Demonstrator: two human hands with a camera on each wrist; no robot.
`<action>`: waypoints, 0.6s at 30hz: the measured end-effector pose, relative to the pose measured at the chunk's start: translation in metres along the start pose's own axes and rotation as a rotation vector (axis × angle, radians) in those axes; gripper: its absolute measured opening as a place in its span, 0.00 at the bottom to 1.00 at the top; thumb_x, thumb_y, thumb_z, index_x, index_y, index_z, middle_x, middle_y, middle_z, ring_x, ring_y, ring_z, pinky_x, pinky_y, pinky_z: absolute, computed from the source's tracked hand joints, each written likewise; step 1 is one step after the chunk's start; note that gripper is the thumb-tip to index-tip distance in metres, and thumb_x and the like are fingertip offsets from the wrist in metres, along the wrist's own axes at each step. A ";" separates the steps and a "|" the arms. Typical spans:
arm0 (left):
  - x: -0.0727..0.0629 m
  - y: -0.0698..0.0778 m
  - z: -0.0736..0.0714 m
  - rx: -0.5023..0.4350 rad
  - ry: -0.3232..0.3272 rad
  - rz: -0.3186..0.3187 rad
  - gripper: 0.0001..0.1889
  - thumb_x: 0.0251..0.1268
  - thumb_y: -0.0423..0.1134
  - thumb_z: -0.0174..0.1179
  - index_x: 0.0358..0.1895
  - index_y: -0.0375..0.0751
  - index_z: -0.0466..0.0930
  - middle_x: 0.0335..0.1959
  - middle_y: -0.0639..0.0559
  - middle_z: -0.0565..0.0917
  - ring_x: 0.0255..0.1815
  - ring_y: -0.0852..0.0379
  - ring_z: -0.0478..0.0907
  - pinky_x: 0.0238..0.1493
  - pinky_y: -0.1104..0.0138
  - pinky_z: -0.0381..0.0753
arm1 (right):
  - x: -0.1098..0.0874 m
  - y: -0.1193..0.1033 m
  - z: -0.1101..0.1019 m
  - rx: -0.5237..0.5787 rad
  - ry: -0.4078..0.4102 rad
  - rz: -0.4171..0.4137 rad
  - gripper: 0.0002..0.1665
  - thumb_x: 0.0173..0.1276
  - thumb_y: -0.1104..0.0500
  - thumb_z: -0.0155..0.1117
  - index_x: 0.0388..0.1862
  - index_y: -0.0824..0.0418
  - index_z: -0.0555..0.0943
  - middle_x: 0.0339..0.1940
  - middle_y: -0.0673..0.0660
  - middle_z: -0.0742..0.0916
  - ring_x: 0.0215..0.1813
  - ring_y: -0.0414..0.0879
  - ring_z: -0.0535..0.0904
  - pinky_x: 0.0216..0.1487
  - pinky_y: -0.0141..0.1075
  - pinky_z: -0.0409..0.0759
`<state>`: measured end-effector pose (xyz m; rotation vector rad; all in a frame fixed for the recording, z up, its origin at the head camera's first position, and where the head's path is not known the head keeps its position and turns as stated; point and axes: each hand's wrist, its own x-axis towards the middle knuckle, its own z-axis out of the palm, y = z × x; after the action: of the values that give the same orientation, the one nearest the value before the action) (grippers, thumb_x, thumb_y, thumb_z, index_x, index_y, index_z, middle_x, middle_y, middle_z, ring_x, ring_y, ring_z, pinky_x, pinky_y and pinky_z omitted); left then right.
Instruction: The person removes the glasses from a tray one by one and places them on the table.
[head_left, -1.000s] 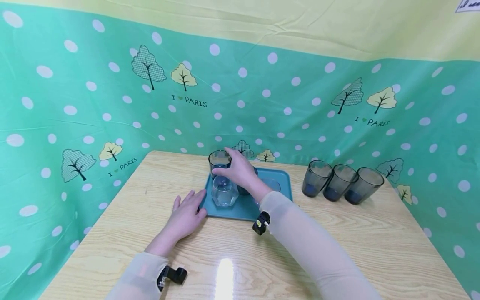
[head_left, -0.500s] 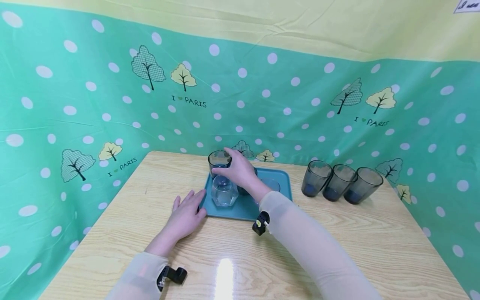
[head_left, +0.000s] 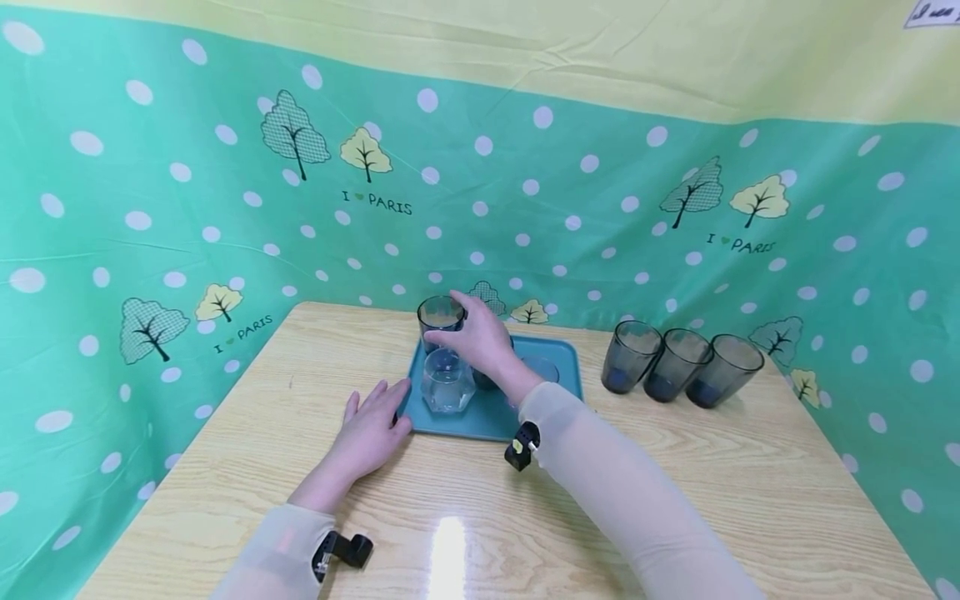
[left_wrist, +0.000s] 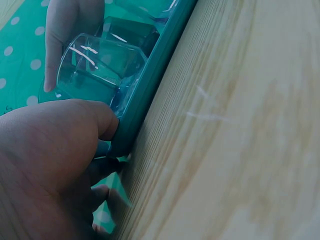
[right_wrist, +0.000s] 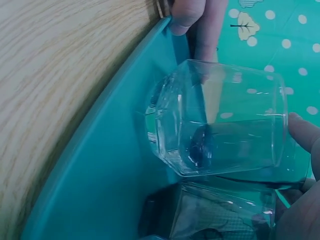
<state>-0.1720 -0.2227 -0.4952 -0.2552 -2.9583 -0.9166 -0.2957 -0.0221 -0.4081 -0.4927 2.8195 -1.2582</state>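
My right hand (head_left: 483,337) grips a dark tinted drinking glass (head_left: 435,321) by its upper part at the back left of the teal tray (head_left: 480,425). In front of that glass stands a clear faceted glass (head_left: 447,387), upright on the tray. Another dark glass (right_wrist: 220,210) shows beside the clear one in the right wrist view, partly hidden by my right hand in the head view. A further clear glass (head_left: 542,368) is half covered by my right forearm. My left hand (head_left: 371,429) holds the tray's front left corner, thumb on the rim (left_wrist: 120,142) and fingers along the side.
Three dark tinted glasses (head_left: 671,367) stand in a touching row on the wooden table (head_left: 480,517), right of the tray. A green dotted cloth (head_left: 480,183) hangs close behind the table's back edge. A camera is strapped to each wrist.
The dark glass in my right hand has risen very slightly, along with the fingers. My left hand keeps its place at the tray corner.
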 end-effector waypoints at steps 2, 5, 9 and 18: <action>0.000 -0.001 0.000 0.005 -0.001 0.000 0.34 0.83 0.38 0.54 0.86 0.31 0.61 0.85 0.35 0.68 0.88 0.29 0.54 0.82 0.27 0.34 | 0.000 -0.001 -0.003 0.015 0.006 -0.008 0.56 0.70 0.40 0.82 0.89 0.52 0.66 0.84 0.56 0.75 0.83 0.55 0.71 0.78 0.52 0.74; 0.001 0.000 0.000 -0.001 0.000 -0.001 0.34 0.83 0.38 0.54 0.86 0.31 0.61 0.85 0.35 0.68 0.88 0.29 0.53 0.82 0.27 0.33 | 0.000 -0.002 -0.009 0.042 0.026 -0.021 0.55 0.70 0.41 0.82 0.89 0.52 0.67 0.82 0.56 0.77 0.82 0.54 0.72 0.77 0.52 0.75; 0.001 0.000 0.001 -0.007 0.002 -0.001 0.34 0.82 0.38 0.54 0.86 0.31 0.61 0.85 0.35 0.68 0.88 0.29 0.53 0.82 0.28 0.32 | -0.001 -0.005 -0.021 0.074 0.055 -0.031 0.55 0.70 0.41 0.82 0.89 0.51 0.68 0.81 0.55 0.78 0.80 0.54 0.74 0.74 0.52 0.79; 0.000 0.002 0.001 -0.015 0.003 0.003 0.35 0.82 0.37 0.54 0.86 0.30 0.61 0.85 0.34 0.67 0.88 0.27 0.53 0.82 0.27 0.32 | -0.012 -0.012 -0.055 0.159 0.095 -0.043 0.55 0.69 0.41 0.83 0.90 0.45 0.66 0.83 0.52 0.75 0.81 0.53 0.72 0.70 0.51 0.82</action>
<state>-0.1717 -0.2206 -0.4950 -0.2581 -2.9487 -0.9380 -0.2890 0.0139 -0.3633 -0.5018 2.7658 -1.5391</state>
